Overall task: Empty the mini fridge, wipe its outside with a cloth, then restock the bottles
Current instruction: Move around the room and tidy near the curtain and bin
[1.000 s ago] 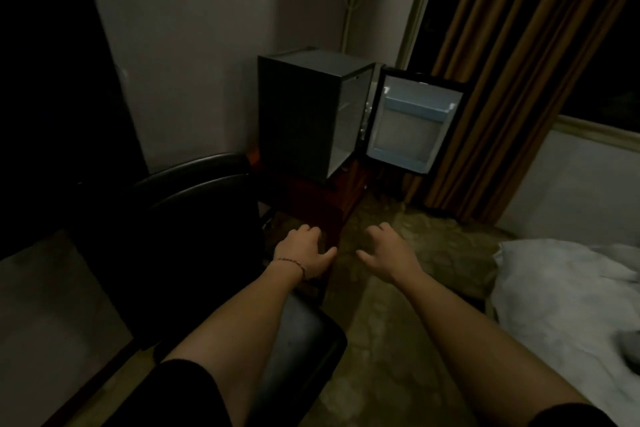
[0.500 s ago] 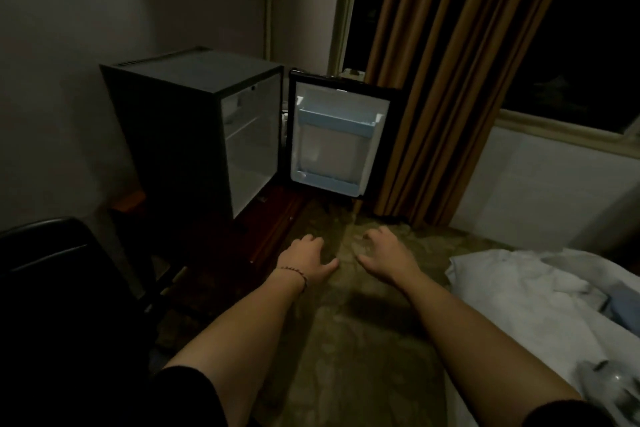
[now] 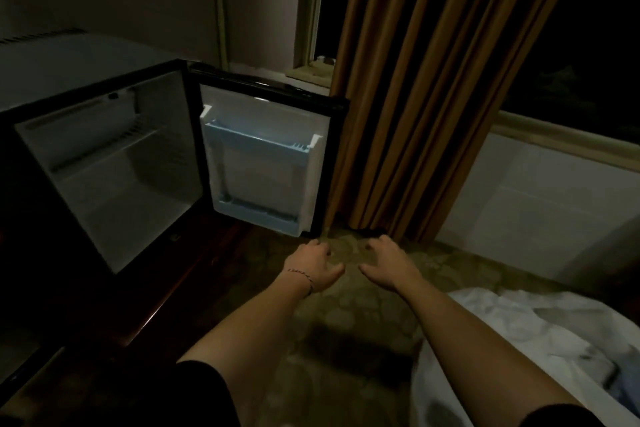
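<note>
A black mini fridge (image 3: 86, 135) stands at left on a dark wooden bench (image 3: 166, 291), its door (image 3: 266, 163) swung wide beside ribbed brown curtains (image 3: 415, 87), pale interior and door shelves bare. White rumpled bedding (image 3: 540, 333) lies at right. Over patterned carpet (image 3: 346, 315), both bare arms reach forward, left hand (image 3: 313, 269) and right hand (image 3: 389, 265) palms down, fingers loosely spread, each grip holding nothing.

Both forearms are bare from the wrist up to short black sleeves, the left sleeve (image 3: 204, 392) at seven o'clock, the right sleeve (image 3: 550, 418) at five o'clock. A thin cord bracelet (image 3: 301, 274) with small dark and reddish beads circles the left wrist. The right wrist is bare.
</note>
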